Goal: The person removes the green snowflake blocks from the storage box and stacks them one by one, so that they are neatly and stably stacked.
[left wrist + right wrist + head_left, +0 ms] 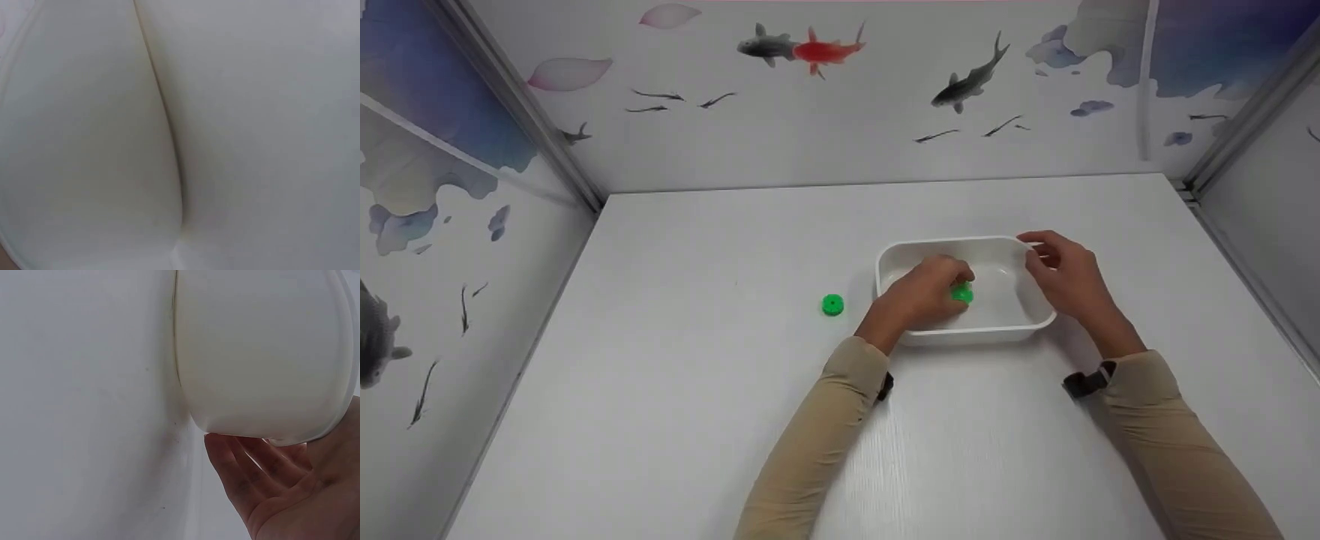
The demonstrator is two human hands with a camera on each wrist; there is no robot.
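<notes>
A white rectangular tray [1005, 322] stands on the table, right of the middle in the head view. My left hand [921, 291] reaches over its near left side and pinches a small green round piece [962, 292] between thumb and fingers inside the tray. Part of that piece is hidden by the fingers. At the tray's right end, my right hand [1069, 277] grips the rim; in the right wrist view its fingers [242, 478] lie against the outer wall. A second green disc [832, 304], with a small dark centre, lies on the table left of the tray.
The white table [675, 360] extends left and toward me. A back wall [847, 142] with fish pictures stands behind it, and side walls with metal frames rise at left and right. Black straps [1086, 382] sit at the wrists.
</notes>
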